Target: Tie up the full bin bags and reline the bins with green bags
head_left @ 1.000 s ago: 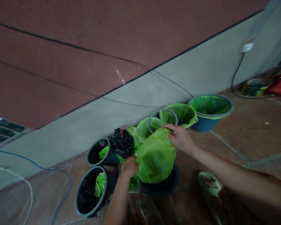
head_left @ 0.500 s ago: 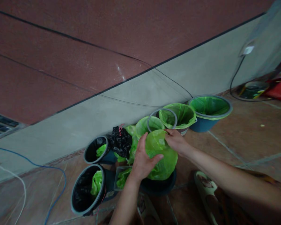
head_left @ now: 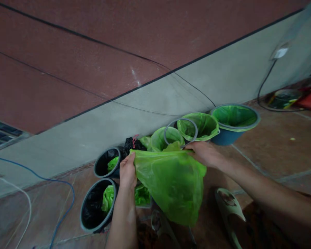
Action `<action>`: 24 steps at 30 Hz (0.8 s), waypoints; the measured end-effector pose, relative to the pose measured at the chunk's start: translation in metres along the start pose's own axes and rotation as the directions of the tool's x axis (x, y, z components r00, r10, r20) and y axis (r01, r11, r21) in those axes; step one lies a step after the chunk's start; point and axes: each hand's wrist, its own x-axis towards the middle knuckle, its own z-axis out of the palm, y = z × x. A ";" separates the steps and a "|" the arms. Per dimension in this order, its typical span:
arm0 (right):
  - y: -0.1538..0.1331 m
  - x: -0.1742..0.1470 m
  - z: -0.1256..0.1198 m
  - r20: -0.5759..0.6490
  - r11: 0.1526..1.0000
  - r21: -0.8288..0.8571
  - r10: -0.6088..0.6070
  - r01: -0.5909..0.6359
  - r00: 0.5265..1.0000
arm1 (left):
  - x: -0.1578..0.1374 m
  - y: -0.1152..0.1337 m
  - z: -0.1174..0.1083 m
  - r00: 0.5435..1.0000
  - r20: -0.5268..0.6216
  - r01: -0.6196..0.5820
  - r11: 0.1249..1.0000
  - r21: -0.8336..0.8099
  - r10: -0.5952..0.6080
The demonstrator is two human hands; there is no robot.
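A translucent green plastic bag (head_left: 171,183) hangs stretched between my two hands, its top edge pulled nearly straight. My left hand (head_left: 128,171) pinches one upper corner. My right hand (head_left: 203,152) grips the other end of that edge, though its fingertips are partly hidden. Close to the right fingers is a grey ring (head_left: 166,138) in front of two green-lined bins; whether the hand touches it I cannot tell. Behind the bag, a green-lined bin (head_left: 162,133) and another green-lined bin (head_left: 209,124) stand along the wall. The bag covers what is below it.
Two black-lined bins, an upper one (head_left: 98,166) and a lower one (head_left: 84,211), contain green plastic. A tied black bag (head_left: 131,143) and a clear tub (head_left: 145,206) are nearby. On the right stands a blue bin (head_left: 225,136). A blue hose (head_left: 72,193) crosses the tiled floor.
My left hand has moved left and closed on the bag's corner. The bag has opened out from a bunched shape into a wide sheet, covering the dark bin below.
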 end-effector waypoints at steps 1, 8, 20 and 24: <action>0.005 0.002 -0.002 -0.002 0.998 -0.044 0.049 -0.049 0.999 | 0.000 0.002 -0.001 1.000 -0.013 0.008 1.000 -0.018 -0.008; 0.030 0.013 -0.025 -0.112 0.938 -0.192 0.270 -0.288 0.956 | 0.007 0.007 -0.013 0.981 -0.157 -0.113 0.994 -0.007 0.111; -0.023 -0.005 0.005 -0.479 0.957 0.236 -0.036 0.168 0.877 | 0.003 0.005 -0.028 0.796 -0.172 -0.295 0.619 0.727 0.581; -0.063 -0.023 0.020 -0.517 0.937 0.097 -0.240 0.335 0.822 | -0.042 -0.012 0.011 0.975 0.218 -0.139 0.868 0.476 0.037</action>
